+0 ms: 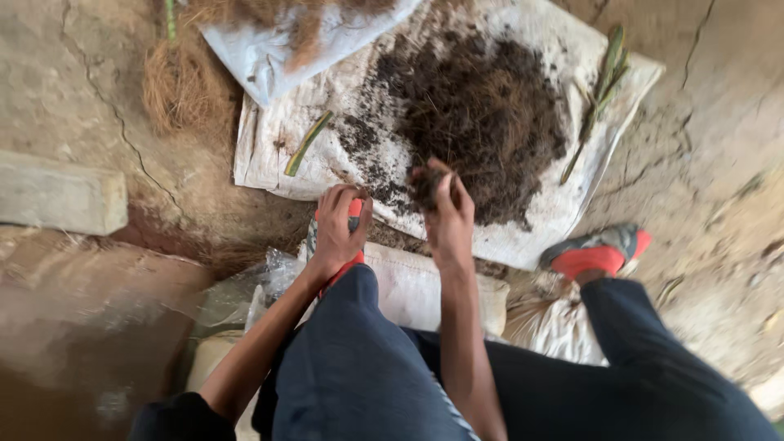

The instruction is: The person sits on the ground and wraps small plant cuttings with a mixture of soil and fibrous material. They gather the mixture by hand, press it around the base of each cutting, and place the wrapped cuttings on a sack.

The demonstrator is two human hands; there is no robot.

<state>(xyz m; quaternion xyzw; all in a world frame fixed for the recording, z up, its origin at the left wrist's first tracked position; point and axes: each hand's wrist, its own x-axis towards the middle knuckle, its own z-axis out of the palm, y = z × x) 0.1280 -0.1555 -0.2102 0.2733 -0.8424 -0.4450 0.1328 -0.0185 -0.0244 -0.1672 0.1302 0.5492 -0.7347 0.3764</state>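
A person crouched over a white woven sack (523, 220) spread on cracked earth, with a dark heap of fibrous compost (482, 114) piled on its middle. The right hand (447, 208) was raised at the heap's near edge, its fingers drawn together around a small clump of the dark mix (425, 186). The heap lay directly ahead of that hand and a little to its right, touching the fingertips or nearly so; the right hand was plainly the nearer of the two. The left hand (339, 224) sat just beside it, lower on the sack's near border, curled around something red and grey (353, 211) that looked like the toe of a shoe, though the fingers hid most of it and the grip itself could not be judged with certainty. A second red-soled shoe (600, 251) rested at the sack's right corner. Green stalks (603, 90) lay along the far right edge, their long axis running away from the viewer; a single stalk (308, 143) lay slantwise on the left. The top of the scene cut off another sack (286, 49) and a tuft of brown fibre (184, 86).
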